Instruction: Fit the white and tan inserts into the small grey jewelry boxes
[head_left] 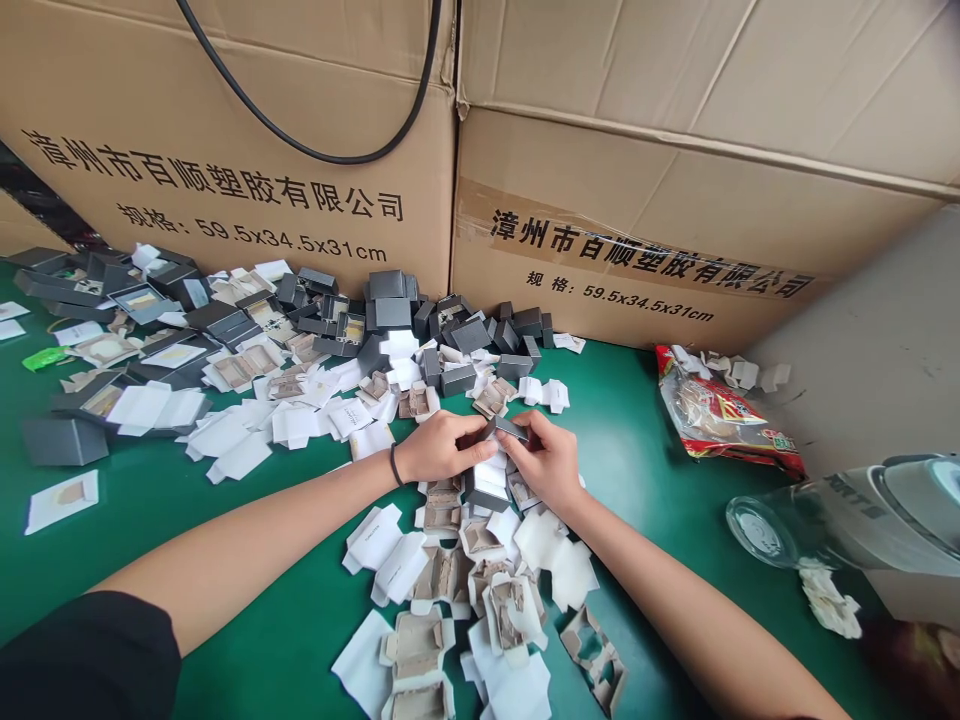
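Note:
My left hand [439, 447] and my right hand [551, 458] meet over the middle of the green table [225, 500]. Both pinch a small dark grey box [504, 430] between their fingertips, left from the left side, right from the right. A black band circles my left wrist. Below the hands lies another grey box [487, 492] among white cardboard inserts [394, 550] and brown-lined folded trays [420, 640].
A heap of grey boxes [390, 320] and white inserts spreads along the back left. Two big printed cartons [637, 200] wall the far edge, a black cable looping over the left one. A red snack bag [712, 415] and a clear bottle [840, 515] lie at right.

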